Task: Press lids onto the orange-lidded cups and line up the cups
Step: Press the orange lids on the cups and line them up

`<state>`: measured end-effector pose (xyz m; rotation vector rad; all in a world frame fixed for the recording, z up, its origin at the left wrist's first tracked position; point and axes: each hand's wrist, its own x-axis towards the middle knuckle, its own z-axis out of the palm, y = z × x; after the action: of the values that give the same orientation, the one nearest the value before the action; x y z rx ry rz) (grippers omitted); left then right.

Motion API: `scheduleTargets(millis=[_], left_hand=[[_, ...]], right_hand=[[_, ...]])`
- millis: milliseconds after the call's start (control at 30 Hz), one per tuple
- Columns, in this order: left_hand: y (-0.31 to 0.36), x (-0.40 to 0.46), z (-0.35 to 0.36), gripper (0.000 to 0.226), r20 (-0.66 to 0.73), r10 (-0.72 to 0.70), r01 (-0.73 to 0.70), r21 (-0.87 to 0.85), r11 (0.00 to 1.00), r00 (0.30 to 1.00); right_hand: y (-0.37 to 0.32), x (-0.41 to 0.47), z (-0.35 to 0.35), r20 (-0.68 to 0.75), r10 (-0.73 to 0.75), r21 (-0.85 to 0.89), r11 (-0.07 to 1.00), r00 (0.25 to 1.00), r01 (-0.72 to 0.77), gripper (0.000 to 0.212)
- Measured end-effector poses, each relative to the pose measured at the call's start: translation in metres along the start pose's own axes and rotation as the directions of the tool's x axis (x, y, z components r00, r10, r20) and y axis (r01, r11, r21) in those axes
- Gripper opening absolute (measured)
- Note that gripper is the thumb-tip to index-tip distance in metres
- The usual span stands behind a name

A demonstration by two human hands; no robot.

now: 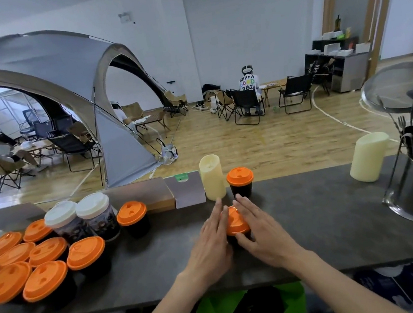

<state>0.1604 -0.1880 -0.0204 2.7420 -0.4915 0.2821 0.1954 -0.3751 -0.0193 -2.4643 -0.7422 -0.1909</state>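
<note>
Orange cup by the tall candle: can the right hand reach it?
Probably yes. That orange cup stands just beyond the right hand, with only bare counter between them. The hand would first have to leave the nearer cup it touches.

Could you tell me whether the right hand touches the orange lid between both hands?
Touching: head view shows the right hand lying against the round orange plastic lid.

Indoor sports hall: court lines [340, 123] on wooden floor [276, 139], dome tent [43, 62], folding camp chairs [247, 103], serving counter [326, 219].
</note>
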Motion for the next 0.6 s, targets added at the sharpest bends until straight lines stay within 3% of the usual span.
scheduleTargets(millis=[100,200,267,333,400,467,600], left_hand=[[-0.007,-0.002,0.001,0.1,-0.012,-0.165,0.161,-0.162,0.974,0.986],[-0.003,0.003,-0.003,0.093,0.086,-0.316,0.321,-0.438,0.84,0.945],[0.001,0.007,-0.006,0.081,0.071,-0.332,0.323,-0.487,0.811,0.941],[0.004,0.015,-0.013,0.058,-0.011,-0.347,0.279,-0.573,0.771,0.938],[0.009,0.024,-0.025,0.039,-0.078,-0.387,0.242,-0.662,0.709,0.919],[0.015,0.03,-0.039,0.042,-0.137,-0.393,0.21,-0.666,0.716,0.909],[0.03,0.033,-0.056,0.044,-0.234,-0.331,0.115,-0.633,0.766,0.914]], right_hand=[[0.01,-0.008,0.004,-0.14,0.113,0.171,0.981,0.984,-0.088,0.092],[0.013,-0.012,0.014,-0.034,0.305,0.324,0.904,0.952,-0.278,0.103],[0.011,-0.01,0.015,-0.018,0.377,0.407,0.849,0.926,-0.338,0.104],[0.008,-0.003,0.005,-0.093,0.431,0.534,0.783,0.897,-0.32,0.089],[-0.001,0.008,-0.018,-0.183,0.501,0.65,0.708,0.846,-0.278,0.058],[-0.009,0.019,-0.041,-0.255,0.525,0.625,0.73,0.812,-0.277,0.033],[-0.015,0.034,-0.062,-0.301,0.488,0.504,0.811,0.82,-0.297,0.032]])
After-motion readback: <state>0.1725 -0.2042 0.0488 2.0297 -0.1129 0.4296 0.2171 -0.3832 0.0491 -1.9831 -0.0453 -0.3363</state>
